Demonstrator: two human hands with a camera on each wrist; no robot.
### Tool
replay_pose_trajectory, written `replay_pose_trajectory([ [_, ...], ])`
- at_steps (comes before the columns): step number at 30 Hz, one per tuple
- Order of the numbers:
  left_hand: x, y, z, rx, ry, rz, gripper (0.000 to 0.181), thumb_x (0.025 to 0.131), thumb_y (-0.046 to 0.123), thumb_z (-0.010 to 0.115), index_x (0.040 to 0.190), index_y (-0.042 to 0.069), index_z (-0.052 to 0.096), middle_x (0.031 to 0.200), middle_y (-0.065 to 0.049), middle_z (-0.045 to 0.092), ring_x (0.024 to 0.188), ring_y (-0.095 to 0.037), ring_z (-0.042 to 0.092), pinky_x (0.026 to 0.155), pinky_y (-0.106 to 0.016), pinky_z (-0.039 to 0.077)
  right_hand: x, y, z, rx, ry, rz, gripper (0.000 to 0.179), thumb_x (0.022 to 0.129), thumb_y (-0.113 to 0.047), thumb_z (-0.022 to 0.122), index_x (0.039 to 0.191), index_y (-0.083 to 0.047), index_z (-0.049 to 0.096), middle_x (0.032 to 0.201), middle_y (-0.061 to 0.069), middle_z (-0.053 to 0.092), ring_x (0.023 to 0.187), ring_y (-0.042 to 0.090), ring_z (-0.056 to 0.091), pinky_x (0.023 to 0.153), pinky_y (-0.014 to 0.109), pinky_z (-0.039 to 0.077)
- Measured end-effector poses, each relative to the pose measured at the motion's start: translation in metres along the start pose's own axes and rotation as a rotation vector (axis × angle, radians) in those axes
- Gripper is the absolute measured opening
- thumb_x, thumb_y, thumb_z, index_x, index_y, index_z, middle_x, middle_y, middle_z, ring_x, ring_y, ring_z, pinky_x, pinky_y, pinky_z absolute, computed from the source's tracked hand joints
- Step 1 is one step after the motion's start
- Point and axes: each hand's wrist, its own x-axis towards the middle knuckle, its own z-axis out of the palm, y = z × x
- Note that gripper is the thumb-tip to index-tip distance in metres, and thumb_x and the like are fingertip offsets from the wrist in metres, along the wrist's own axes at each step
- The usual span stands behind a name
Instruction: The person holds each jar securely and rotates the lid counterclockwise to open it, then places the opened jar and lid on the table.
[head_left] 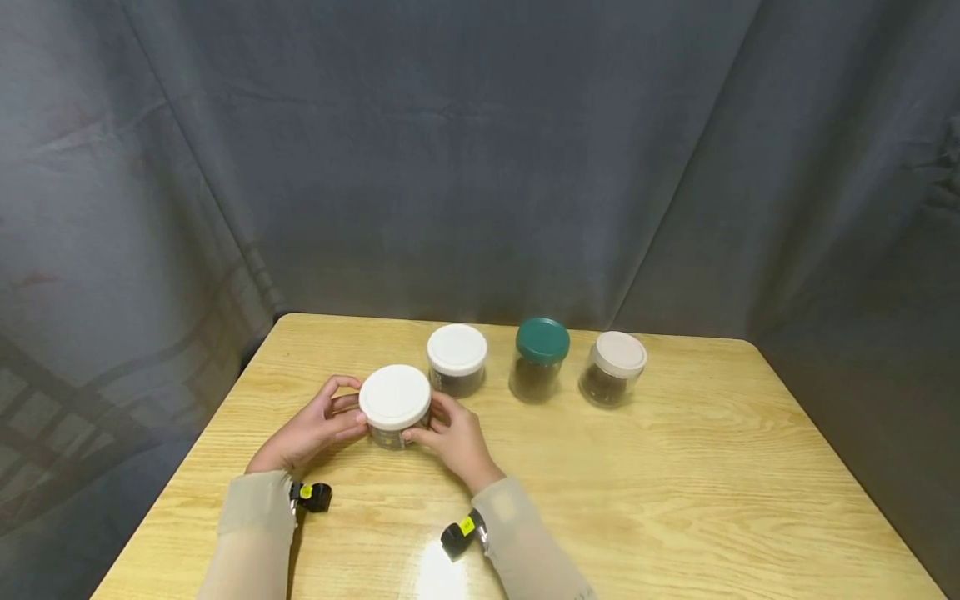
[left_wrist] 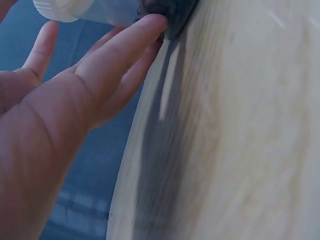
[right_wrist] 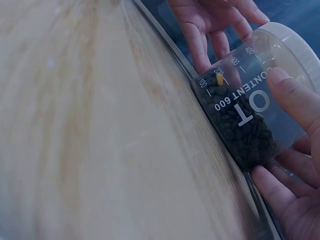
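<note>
A clear jar with a white lid (head_left: 394,397) stands on the table between the two hands. Printed measuring marks run along its wall (right_wrist: 232,102), and small dark bits lie in its bottom part. The right hand (head_left: 459,439) grips the jar from the right, thumb on the near side and fingers round the far side. On the left side, the left hand (head_left: 311,427) touches the jar with its fingertips, its fingers (left_wrist: 112,62) fairly straight. Just behind is another white-lidded jar (head_left: 457,358) with dark contents.
A green-lidded jar (head_left: 542,354) and a jar with a pale pinkish lid (head_left: 617,362) stand to the right, both with dark contents. The wooden table (head_left: 712,467) has a grey curtain (head_left: 450,167) behind it.
</note>
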Motion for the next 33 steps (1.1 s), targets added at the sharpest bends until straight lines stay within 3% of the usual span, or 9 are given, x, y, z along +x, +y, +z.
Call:
replay_pose_trajectory([
  [6, 0.001, 0.002, 0.001, 0.04, 0.002, -0.014, 0.083, 0.097, 0.01, 0.069, 0.162, 0.019, 0.019, 0.153, -0.03, 0.034, 0.127, -0.022, 0.055, 0.099, -0.031, 0.054, -0.003, -0.009, -0.002, -0.001, -0.006, -0.015, 0.061, 0.08, -0.002, 0.084, 0.135, 0.005, 0.058, 0.137, 0.027, 0.058, 0.127, 0.041, 0.057, 0.103, 0.048, 0.05],
  [11, 0.004, 0.001, 0.002, 0.045, -0.02, 0.002, 0.076, 0.098, 0.009, 0.068, 0.161, 0.013, 0.026, 0.151, -0.029, 0.035, 0.126, -0.027, 0.054, 0.1, -0.031, 0.053, 0.003, 0.005, 0.0, -0.01, 0.004, -0.01, 0.062, 0.079, -0.001, 0.085, 0.135, 0.005, 0.058, 0.137, 0.027, 0.058, 0.127, 0.041, 0.057, 0.102, 0.047, 0.051],
  [16, 0.004, -0.001, 0.001, 0.031, -0.01, 0.003, 0.074, 0.096, 0.007, 0.069, 0.158, 0.01, 0.029, 0.151, -0.029, 0.035, 0.123, -0.019, 0.057, 0.099, -0.032, 0.054, 0.011, 0.029, 0.003, -0.006, 0.014, -0.001, 0.066, 0.079, -0.003, 0.086, 0.138, -0.001, 0.058, 0.14, 0.023, 0.057, 0.129, 0.038, 0.057, 0.103, 0.043, 0.051],
  [21, 0.002, -0.003, -0.001, -0.005, -0.011, 0.017, 0.064, 0.098, 0.004, 0.066, 0.152, 0.007, 0.032, 0.15, -0.031, 0.037, 0.119, -0.015, 0.061, 0.098, -0.033, 0.055, 0.013, 0.036, 0.002, 0.002, 0.009, 0.001, 0.069, 0.078, -0.009, 0.087, 0.14, -0.006, 0.058, 0.14, 0.019, 0.059, 0.129, 0.033, 0.057, 0.102, 0.039, 0.052],
  [25, 0.001, -0.002, -0.001, -0.02, -0.008, 0.018, 0.06, 0.098, 0.003, 0.065, 0.147, 0.007, 0.03, 0.149, -0.033, 0.039, 0.118, -0.016, 0.063, 0.097, -0.034, 0.056, 0.011, 0.033, 0.002, -0.006, 0.003, 0.007, 0.069, 0.078, -0.008, 0.086, 0.141, -0.004, 0.057, 0.141, 0.02, 0.058, 0.129, 0.035, 0.057, 0.103, 0.041, 0.052],
  [33, 0.003, 0.001, 0.0, 0.07, 0.006, -0.007, 0.088, 0.095, 0.011, 0.072, 0.163, 0.019, 0.017, 0.152, -0.031, 0.036, 0.133, -0.036, 0.05, 0.098, -0.03, 0.053, 0.0, -0.004, -0.002, -0.02, -0.018, -0.006, 0.063, 0.081, -0.001, 0.083, 0.138, 0.006, 0.056, 0.137, 0.029, 0.057, 0.127, 0.043, 0.057, 0.103, 0.05, 0.05],
])
